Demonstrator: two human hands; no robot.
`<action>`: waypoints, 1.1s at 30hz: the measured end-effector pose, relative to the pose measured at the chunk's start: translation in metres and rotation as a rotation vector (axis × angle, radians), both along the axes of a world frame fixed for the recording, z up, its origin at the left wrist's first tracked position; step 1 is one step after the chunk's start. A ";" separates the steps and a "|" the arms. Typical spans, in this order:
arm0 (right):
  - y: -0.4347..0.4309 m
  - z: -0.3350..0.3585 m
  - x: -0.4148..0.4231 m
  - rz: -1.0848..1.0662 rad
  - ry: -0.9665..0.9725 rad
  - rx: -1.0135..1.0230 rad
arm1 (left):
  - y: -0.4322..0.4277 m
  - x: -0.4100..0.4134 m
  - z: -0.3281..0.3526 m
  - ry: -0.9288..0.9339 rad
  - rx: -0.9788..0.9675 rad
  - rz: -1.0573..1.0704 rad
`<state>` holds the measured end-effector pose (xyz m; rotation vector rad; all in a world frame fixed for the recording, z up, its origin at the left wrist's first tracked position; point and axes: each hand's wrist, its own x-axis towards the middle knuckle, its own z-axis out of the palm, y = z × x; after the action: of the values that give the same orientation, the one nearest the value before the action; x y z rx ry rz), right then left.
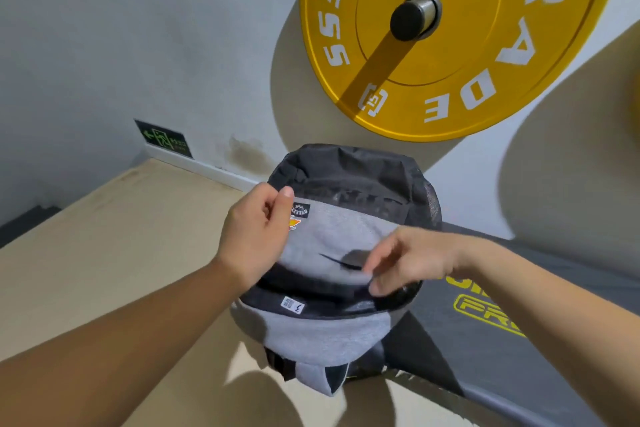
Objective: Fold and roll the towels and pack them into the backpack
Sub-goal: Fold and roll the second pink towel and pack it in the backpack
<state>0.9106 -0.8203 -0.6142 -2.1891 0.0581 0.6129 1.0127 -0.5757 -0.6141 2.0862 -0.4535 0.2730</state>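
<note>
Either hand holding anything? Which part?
Left hand pinches the backpack at its grey front panel's upper left edge. Right hand is blurred; grip unclear.

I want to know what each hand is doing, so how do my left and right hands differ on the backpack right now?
The left hand pinches the grey flap's edge by the logo patch, thumb up and sharp in view. The right hand sits lower, fingers blurred, reaching down to the black zipper edge; whether it grips anything is unclear. Both are bare and on the grey and black backpack.
</note>
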 end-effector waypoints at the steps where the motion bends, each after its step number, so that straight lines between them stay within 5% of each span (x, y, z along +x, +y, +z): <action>1: 0.007 -0.002 -0.003 0.065 0.064 -0.071 | 0.003 0.003 0.000 -0.006 0.021 0.011; 4: 0.028 -0.020 -0.006 0.128 0.009 -0.365 | 0.019 0.025 -0.023 0.108 0.252 0.078; 7: 0.048 -0.040 -0.007 0.213 -0.177 -0.627 | 0.038 0.035 -0.063 0.435 0.562 0.136; 11: 0.047 -0.051 -0.006 0.231 -0.024 -0.602 | 0.051 0.022 -0.099 0.677 0.240 0.137; 16: 0.037 -0.046 -0.003 0.167 0.163 -0.707 | 0.042 0.006 -0.091 0.666 0.152 0.089; 20: 0.034 -0.054 0.002 0.133 -0.140 -0.867 | 0.045 -0.025 -0.097 0.839 0.234 -0.068; 24: 0.045 -0.081 0.015 0.155 -0.506 -0.674 | 0.050 -0.029 -0.104 0.906 0.184 -0.120; 27: 0.066 -0.094 0.023 0.178 -0.536 -0.559 | 0.070 0.004 -0.105 0.709 0.008 0.052; 30: 0.085 -0.100 0.032 0.209 -0.453 -0.618 | 0.085 0.038 -0.108 0.537 0.038 0.083; 33: 0.097 -0.102 0.042 0.199 -0.504 -0.662 | 0.073 0.065 -0.114 0.565 -0.041 -0.007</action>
<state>0.9522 -0.7232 -0.7164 -2.9592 -0.2609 0.1257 1.0774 -0.5023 -0.7279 2.0090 -0.1116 -0.3071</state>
